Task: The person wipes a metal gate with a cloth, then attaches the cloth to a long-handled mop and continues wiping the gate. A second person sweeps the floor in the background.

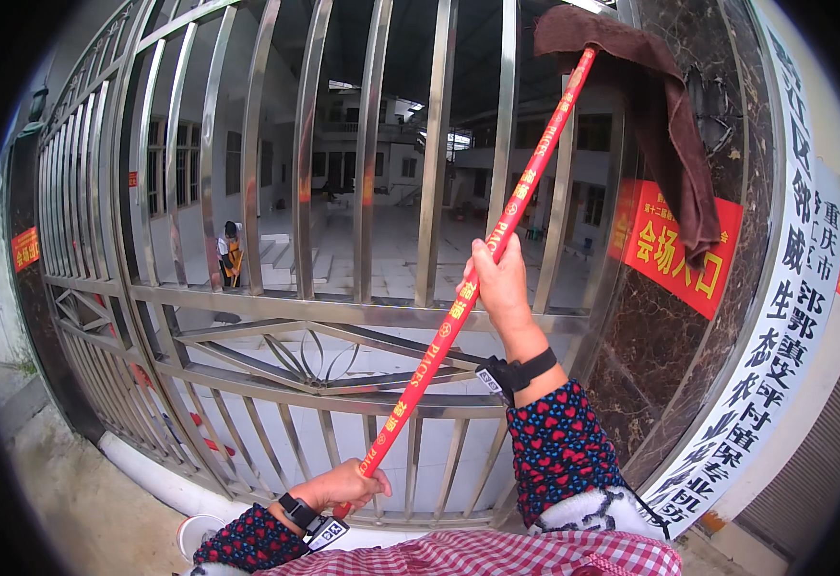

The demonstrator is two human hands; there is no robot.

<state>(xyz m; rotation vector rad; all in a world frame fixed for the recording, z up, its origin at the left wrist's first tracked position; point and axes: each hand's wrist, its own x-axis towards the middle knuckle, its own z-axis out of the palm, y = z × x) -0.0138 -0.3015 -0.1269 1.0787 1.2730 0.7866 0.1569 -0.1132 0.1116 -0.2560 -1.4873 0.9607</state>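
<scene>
Both of my hands grip a long red pole (420, 371) that bears yellow printing and slants up to the right. My left hand (344, 484) is closed around its lower end, low in front of me. Higher up, my right hand (497, 277) wraps the pole near its middle. A dark brown cloth (653, 93) is draped over the pole's top end, and its tail hangs down over a red paper sign (682, 248). Behind the pole stands a metal bar gate (362, 309). Whatever holds the cloth at the tip is hidden beneath it.
A dark marble pillar (653, 367) and a white signboard with black writing (758, 345) rise at right. Below left, a white bucket (197, 534) stands on the ground. Through the bars, a person (231, 252) stands bent near steps (276, 252) in a tiled courtyard.
</scene>
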